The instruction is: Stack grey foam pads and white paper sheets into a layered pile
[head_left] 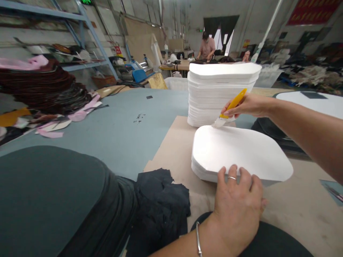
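Observation:
In my right hand (pixel 242 105) is a yellow-handled paintbrush (pixel 233 102), its pale bristles touching the far left edge of the top sheet on a low stack of white rounded pieces (pixel 238 150). My left hand (pixel 238 207) rests with fingers apart on the near edge of that stack. A ring and a bracelet show on this hand and wrist. Just behind stands a taller stack of similar white pieces (pixel 221 94). Dark rounded pieces (pixel 276 241) lie partly hidden beneath my left hand and forearm.
A big pile of dark green rounded pieces (pixel 50 192) fills the left front, beside crumpled black scraps (pixel 160 203). Brown board (pixel 171 142) covers part of the blue-grey table (pixel 120 117). Dark brown stacked sheets (pixel 40 89) stand far left. A person (pixel 207 46) works at a table behind.

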Tool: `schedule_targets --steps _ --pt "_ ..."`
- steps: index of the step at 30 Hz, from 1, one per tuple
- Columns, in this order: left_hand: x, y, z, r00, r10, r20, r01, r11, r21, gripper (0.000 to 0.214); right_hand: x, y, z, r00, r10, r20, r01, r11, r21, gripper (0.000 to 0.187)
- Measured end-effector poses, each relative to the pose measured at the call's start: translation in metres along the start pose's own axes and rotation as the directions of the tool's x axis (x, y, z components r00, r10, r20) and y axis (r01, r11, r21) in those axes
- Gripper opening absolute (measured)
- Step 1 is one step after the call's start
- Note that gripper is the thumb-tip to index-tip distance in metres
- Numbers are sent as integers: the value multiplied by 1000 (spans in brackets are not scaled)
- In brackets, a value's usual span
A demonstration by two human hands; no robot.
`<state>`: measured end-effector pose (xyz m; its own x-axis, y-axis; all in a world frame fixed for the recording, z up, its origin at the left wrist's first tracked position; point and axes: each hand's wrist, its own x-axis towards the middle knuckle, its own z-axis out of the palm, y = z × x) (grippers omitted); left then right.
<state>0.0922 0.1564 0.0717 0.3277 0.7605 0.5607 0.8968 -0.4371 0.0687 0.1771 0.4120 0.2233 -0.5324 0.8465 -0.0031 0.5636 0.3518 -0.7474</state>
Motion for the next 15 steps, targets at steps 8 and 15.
schedule_targets --steps 8,15 --pt "4 -1 -5 1000 -2 28 2 1000 2 46 -67 55 -59 977 123 -172 -151 975 -165 26" --pt "8 2 -11 997 -14 75 14 1000 -4 42 -137 68 -40 876 95 -473 -293 884 -363 22"
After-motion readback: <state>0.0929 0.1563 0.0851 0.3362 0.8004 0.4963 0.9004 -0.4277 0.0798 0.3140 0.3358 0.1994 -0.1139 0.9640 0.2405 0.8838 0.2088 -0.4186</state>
